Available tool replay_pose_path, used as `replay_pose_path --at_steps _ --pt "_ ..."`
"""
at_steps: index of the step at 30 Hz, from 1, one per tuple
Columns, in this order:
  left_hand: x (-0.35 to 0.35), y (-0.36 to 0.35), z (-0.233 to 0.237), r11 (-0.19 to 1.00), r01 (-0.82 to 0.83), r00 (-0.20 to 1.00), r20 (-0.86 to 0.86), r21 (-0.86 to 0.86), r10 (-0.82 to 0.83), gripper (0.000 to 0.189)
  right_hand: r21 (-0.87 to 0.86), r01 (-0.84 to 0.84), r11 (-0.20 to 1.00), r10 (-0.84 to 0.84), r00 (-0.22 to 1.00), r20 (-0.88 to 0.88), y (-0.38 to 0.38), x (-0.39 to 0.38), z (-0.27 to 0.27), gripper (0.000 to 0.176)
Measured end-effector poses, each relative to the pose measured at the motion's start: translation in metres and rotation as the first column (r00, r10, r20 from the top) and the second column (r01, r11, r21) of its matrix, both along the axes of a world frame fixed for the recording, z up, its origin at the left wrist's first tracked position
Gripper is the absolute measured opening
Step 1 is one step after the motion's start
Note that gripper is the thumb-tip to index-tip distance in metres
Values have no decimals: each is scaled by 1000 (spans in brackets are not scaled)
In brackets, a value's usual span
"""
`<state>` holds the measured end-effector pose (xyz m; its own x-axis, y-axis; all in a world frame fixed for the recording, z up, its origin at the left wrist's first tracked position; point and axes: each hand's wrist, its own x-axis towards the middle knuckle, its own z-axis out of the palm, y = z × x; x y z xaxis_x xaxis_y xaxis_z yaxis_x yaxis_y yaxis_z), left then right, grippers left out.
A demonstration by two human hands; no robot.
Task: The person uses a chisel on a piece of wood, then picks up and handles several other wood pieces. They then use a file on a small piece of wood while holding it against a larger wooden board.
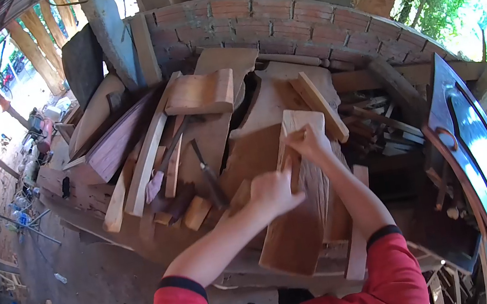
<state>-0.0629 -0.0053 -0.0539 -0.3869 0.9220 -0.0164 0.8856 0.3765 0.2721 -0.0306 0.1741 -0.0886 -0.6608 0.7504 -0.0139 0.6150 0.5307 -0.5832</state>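
A thick wooden board (296, 227) with a hollowed upper face lies lengthwise in front of me on the workbench. My left hand (273, 194) is closed over the board's left side, at about the middle of its length. Farther up, my right hand (308, 142) is closed near the far end. Between the two hands shows a short wooden piece (294, 168), slanted across the board; both hands seem to grip it. Its underside is hidden, so I cannot make out its exact kind. Left of my left hand lies a chisel-like tool (212, 183) with a dark handle.
A curved wooden block (200, 92) rests on long strips (152, 152) at the left. Small offcuts (197, 213) lie near the bench's front. Behind stands a low brick wall (253, 23). A glossy dark panel (473, 141) leans upright at the right, beside scrap wood (381, 121).
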Motion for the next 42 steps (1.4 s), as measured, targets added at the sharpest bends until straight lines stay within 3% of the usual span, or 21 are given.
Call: replay_pose_path --at_steps 7,13,19,22,24,26,30,32,34,39,42 --pt "107 -155 9 1000 14 987 159 -2 -14 81 -11 -93 996 94 995 32 -163 113 27 70" --pt "121 -175 13 999 43 988 151 1 -42 81 -61 -36 998 38 999 32 -185 129 28 68" --pt "69 -79 3 999 6 995 99 -39 -2 80 0 11 1000 -11 1000 9 -91 71 12 70" --pt "11 16 -11 999 -5 995 102 50 0 79 20 78 997 -78 997 -4 3 15 -3 68" --pt "-28 90 -27 993 -53 998 42 105 49 72 -4 100 995 -100 988 -117 89 -32 -39 67" --pt "-65 155 -32 999 -51 996 71 5 50 62 -165 139 976 -148 988 -43 142 -71 -19 54" --pt "-80 201 -24 1000 -22 1000 15 13 22 58 -66 81 995 -79 996 34 184 -106 -23 60" --pt "-63 171 -1 999 -42 999 -16 11 42 63 36 218 975 -200 941 -272 131 -86 7 68" --pt "-28 104 23 999 -9 998 -68 32 11 72 62 111 992 -105 990 -98 77 -45 21 89" --pt "69 -52 13 988 93 994 68 -126 -85 81 39 33 999 -34 999 22 -83 77 11 72" --pt "109 -116 14 992 93 986 143 -88 -80 80 114 15 993 -17 1000 17 -145 118 16 69"
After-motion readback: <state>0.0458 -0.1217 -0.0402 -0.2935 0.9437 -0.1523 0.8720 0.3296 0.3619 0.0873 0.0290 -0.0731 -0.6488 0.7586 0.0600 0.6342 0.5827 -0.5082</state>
